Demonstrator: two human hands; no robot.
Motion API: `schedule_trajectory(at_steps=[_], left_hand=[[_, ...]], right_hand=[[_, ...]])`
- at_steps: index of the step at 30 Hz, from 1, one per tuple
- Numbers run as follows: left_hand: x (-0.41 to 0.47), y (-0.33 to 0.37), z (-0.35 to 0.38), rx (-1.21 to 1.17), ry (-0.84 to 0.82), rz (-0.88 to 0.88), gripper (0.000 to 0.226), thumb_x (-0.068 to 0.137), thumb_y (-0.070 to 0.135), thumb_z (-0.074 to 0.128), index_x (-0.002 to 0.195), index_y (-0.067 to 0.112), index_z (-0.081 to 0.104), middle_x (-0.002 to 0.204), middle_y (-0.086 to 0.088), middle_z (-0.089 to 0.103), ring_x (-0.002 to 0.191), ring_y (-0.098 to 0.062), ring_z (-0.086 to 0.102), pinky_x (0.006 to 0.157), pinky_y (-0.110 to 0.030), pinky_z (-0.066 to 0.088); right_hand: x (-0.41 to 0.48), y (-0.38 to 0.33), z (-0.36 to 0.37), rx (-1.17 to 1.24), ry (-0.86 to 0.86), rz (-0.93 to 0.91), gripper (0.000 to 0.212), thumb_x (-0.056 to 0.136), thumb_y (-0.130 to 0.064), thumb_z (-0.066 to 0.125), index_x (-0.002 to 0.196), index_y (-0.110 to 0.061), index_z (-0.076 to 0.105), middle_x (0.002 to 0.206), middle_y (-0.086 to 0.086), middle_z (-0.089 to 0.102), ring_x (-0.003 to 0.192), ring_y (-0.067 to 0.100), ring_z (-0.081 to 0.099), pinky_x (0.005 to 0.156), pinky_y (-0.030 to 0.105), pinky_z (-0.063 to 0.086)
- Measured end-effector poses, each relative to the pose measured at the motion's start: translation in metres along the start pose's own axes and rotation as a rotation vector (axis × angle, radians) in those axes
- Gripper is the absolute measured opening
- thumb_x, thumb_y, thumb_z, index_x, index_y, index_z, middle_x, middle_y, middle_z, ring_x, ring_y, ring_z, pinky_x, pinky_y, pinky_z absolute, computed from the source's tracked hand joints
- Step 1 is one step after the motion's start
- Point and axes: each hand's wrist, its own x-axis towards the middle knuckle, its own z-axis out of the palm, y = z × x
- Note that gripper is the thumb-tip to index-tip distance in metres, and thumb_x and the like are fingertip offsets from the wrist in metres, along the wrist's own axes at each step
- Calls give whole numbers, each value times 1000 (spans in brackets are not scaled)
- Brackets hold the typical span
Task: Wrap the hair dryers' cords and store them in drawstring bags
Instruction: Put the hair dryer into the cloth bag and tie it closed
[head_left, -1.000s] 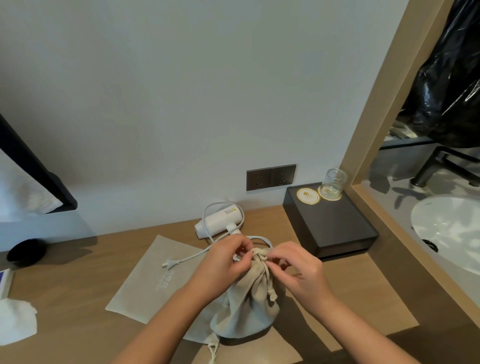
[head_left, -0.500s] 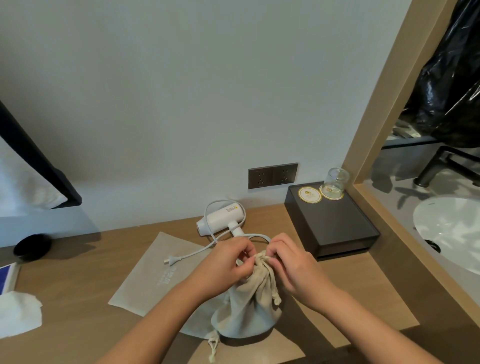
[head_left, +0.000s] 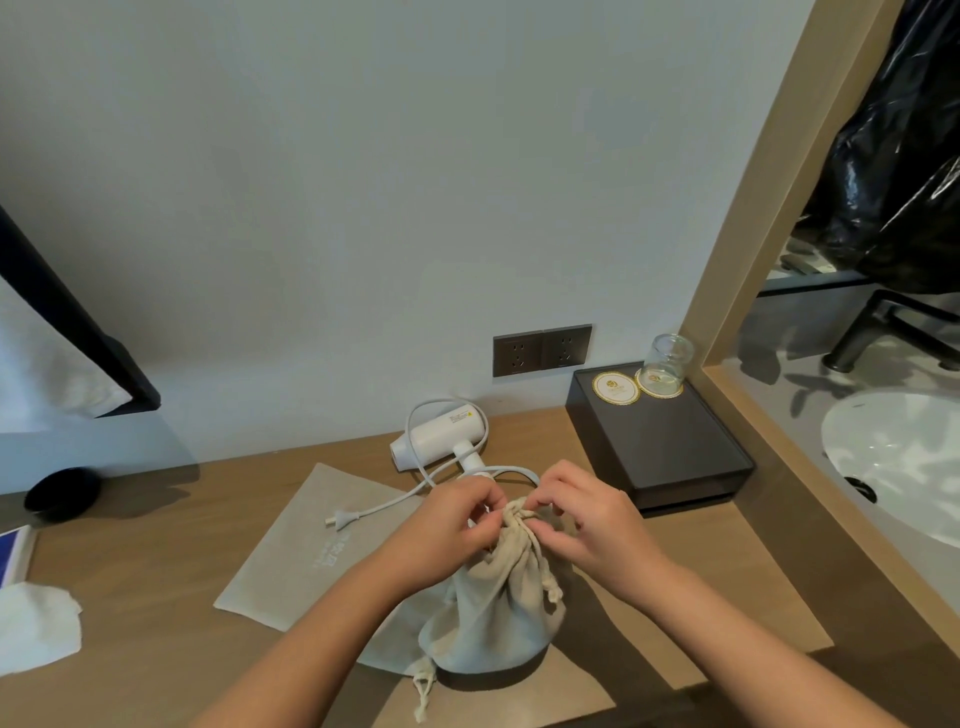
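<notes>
Pinched the neck of the stuffed bag (head_left: 493, 608) at six o'clock between fingers of left hand (head_left: 447, 530) and right hand (head_left: 597, 525), probably to cinch it. Left another hair dryer (head_left: 441, 436), cord (head_left: 384, 503) unwound, at twelve o'clock for later.

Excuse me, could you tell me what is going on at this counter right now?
A person is closing a full bag on the counter: the left hand and right hand both pinch its gathered neck, at the drawstring. What is inside is hidden. Behind it a white hair dryer lies unpacked, its cord loose and its plug resting on a flat bag spread beside the full one. So one bag looks nearly done, and that dryer is not yet wrapped.
</notes>
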Motion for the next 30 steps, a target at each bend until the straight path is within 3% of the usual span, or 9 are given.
schedule_trajectory(at_steps=[3,7,11,16,20,23,26,28,30], left_hand=[[0,-1,-1,5,-11,4,9,90,21,55,86,19,63,87,4,63,77,-12,61,71,-37,54],[1,-2,-3,16,-35,3,9,90,22,55,87,19,63,88,4,63,78,-11,62,71,-37,54],[1,1,-4,60,-8,26,5,85,23,56,81,24,59,84,7,62,78,-9,61,70,-35,53],[0,4,-5,186,24,80,9,86,24,54,80,30,50,81,9,59,75,-9,58,65,-32,51],[0,-1,-7,448,119,220,4,86,26,51,85,22,51,80,7,55,64,-16,56,55,-39,49],[3,-8,-11,631,174,377,12,85,28,51,84,17,54,77,2,54,53,-19,55,39,-35,44],[3,-10,-12,656,176,411,13,87,31,49,84,18,54,77,3,54,55,-18,55,38,-33,43],[0,-10,-11,595,200,334,13,86,32,48,85,21,54,78,6,56,59,-16,58,45,-35,47],[-4,-8,-6,359,238,164,7,84,32,50,83,27,54,80,10,58,68,-9,59,57,-31,50]], right_hand=[[6,-1,0,-189,13,-97,15,88,-31,63,89,-16,68,89,-6,58,75,9,55,53,26,48],[10,-5,-2,-243,-36,-111,16,90,-31,58,88,-16,65,88,-5,57,68,11,54,48,21,41],[11,-5,-5,-158,-172,27,15,95,-35,46,96,-23,54,100,-11,49,70,11,49,56,24,38],[16,-9,-14,-87,-277,86,9,99,-28,46,101,-21,52,104,-10,46,73,8,43,67,33,40],[18,-8,-18,-23,-354,108,9,99,-26,45,101,-20,51,100,-9,44,79,11,47,73,37,42],[19,-7,-20,57,-416,123,7,100,-21,44,98,-19,51,97,-9,45,85,11,47,78,31,42],[20,-5,-24,121,-461,165,8,101,-18,45,97,-18,52,95,-9,47,85,5,46,76,17,37],[21,-5,-25,151,-469,194,9,101,-17,46,95,-19,53,94,-10,48,84,2,46,75,14,36],[20,-6,-23,184,-434,235,11,100,-17,47,93,-22,54,93,-10,50,83,2,47,74,14,37]])
